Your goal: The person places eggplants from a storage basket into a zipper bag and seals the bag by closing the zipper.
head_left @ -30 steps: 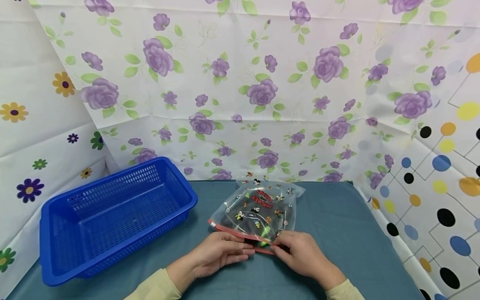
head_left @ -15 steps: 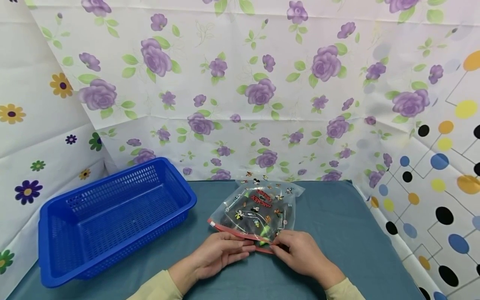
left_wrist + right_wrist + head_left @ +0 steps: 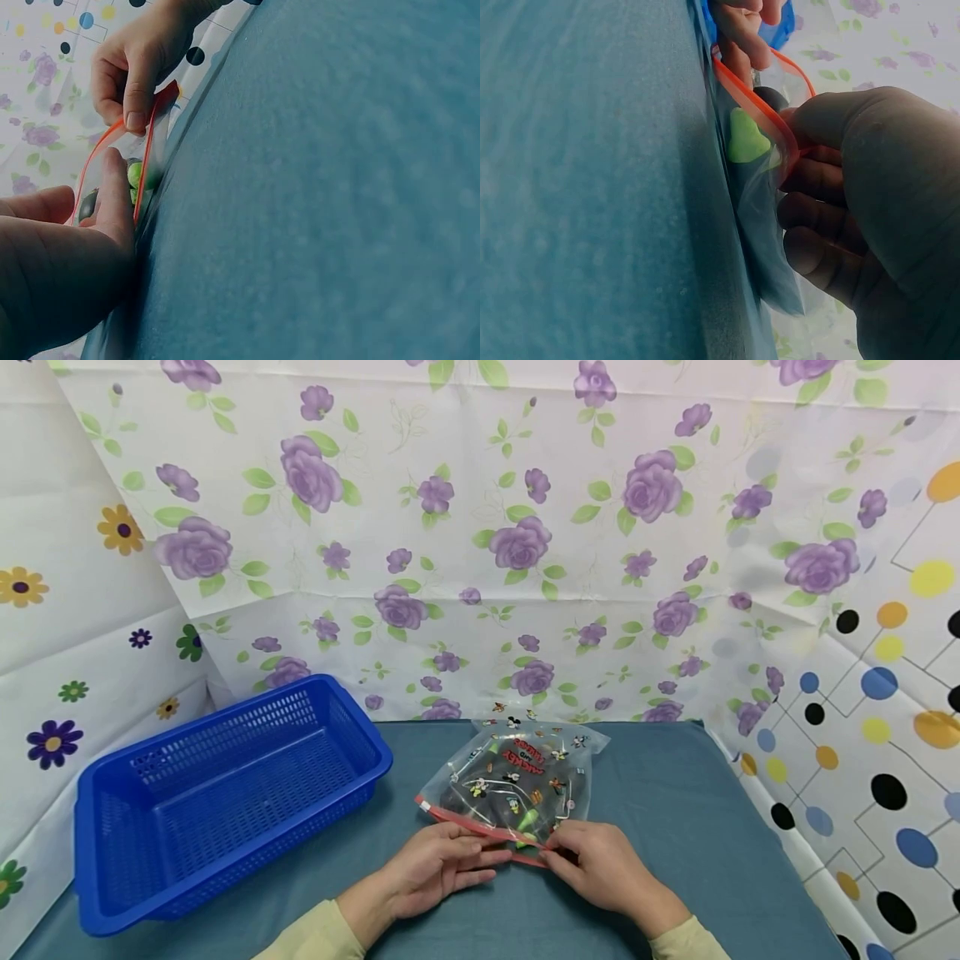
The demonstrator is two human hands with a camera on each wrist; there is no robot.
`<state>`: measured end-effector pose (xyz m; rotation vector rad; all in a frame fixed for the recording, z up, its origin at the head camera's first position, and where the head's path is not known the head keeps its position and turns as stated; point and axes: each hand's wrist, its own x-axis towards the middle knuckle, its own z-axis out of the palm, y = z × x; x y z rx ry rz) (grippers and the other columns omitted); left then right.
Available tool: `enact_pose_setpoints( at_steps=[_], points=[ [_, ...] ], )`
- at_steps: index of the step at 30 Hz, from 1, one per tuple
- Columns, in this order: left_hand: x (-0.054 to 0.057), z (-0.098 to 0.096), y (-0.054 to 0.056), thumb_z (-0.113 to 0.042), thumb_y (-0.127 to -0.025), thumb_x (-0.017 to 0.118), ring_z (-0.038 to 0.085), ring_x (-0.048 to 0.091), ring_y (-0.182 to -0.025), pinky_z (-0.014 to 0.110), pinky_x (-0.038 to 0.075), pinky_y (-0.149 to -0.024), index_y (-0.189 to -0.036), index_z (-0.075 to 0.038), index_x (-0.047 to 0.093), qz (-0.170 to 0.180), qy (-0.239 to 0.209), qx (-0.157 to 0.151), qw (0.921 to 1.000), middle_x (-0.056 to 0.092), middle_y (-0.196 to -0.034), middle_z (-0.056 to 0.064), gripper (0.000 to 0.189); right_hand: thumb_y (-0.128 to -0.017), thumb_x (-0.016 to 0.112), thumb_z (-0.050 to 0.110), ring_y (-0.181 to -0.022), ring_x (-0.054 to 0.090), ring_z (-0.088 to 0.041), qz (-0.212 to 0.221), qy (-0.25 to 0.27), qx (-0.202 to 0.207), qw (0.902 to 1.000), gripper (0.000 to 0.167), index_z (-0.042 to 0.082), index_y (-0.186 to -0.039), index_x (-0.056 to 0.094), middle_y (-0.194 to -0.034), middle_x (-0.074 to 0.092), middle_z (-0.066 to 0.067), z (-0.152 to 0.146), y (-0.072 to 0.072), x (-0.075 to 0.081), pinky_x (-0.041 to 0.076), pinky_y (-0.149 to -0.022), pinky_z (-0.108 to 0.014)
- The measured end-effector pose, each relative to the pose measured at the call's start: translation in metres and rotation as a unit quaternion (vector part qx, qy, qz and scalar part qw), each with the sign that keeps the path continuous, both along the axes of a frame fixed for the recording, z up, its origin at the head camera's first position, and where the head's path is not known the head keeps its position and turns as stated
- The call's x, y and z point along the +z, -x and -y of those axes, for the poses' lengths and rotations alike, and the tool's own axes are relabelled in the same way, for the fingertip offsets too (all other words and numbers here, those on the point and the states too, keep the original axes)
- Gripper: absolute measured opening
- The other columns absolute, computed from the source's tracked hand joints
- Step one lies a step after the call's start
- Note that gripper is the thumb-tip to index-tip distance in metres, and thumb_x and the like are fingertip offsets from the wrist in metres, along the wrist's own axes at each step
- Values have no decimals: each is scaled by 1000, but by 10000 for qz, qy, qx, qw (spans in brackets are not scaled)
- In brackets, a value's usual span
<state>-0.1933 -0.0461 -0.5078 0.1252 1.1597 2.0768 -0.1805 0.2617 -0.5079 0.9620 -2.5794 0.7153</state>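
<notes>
A clear zip bag (image 3: 480, 764) with cartoon print lies on the table, its red-edged mouth parted toward me. Inside it is something dark with bright green parts (image 3: 744, 136); its kind is hard to tell through the plastic. My left hand (image 3: 427, 872) has its fingers extended at the bag's mouth, and some fingertips reach in between the two red edges. Thumb and fingers of my right hand (image 3: 607, 868) pinch the right end of the red zip edge (image 3: 776, 124). Its remaining fingers curl beside the bag in the right wrist view.
A blue plastic basket (image 3: 232, 856) with perforated sides stands on the left of the table. Blue-green cloth (image 3: 660, 785) covers the tabletop. Flowered sheeting (image 3: 465, 527) rises behind, and a dotted sheet (image 3: 892, 735) hangs on the right.
The fingers of my left hand have shifted slightly at the bag's mouth. The right hand keeps its pinch, and the bag and basket stay in place.
</notes>
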Motion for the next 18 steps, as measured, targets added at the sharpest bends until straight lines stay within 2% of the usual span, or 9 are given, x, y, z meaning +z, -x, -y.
enact_pose_setpoints(
  at_steps=[5,8,13,18],
  points=[
    [5,3,0,-7,-114,61,36,69,-136,46,60,-108,-153,15,49,-164,562,-108,9982,60,-156,30,46,-100,86,19,-68,51,9,20,5,2,10000,15,31,-97,79,-85,63,23,-1,0,0,47,-58,-19],
    [9,8,0,-9,-112,64,38,72,-131,47,62,-104,-148,15,49,-407,927,-181,9947,64,-151,29,45,-100,86,18,-68,51,9,33,29,10,10000,15,31,-97,79,-86,63,23,-1,0,0,47,-58,-19],
    [15,23,1,-9,-113,63,39,74,-127,47,63,-102,-147,16,52,-801,1232,-282,9887,66,-146,32,44,-100,86,18,-68,52,10,70,44,23,10000,15,31,-97,79,-85,63,23,0,0,0,48,-59,-19],
    [20,40,5,-9,-111,66,32,79,-109,43,67,-91,-143,16,55,-1284,1664,-154,9776,74,-130,30,43,-99,87,17,-68,52,10,77,83,34,9999,15,30,-96,79,-85,64,23,-1,0,0,48,-59,-19]
  ],
)
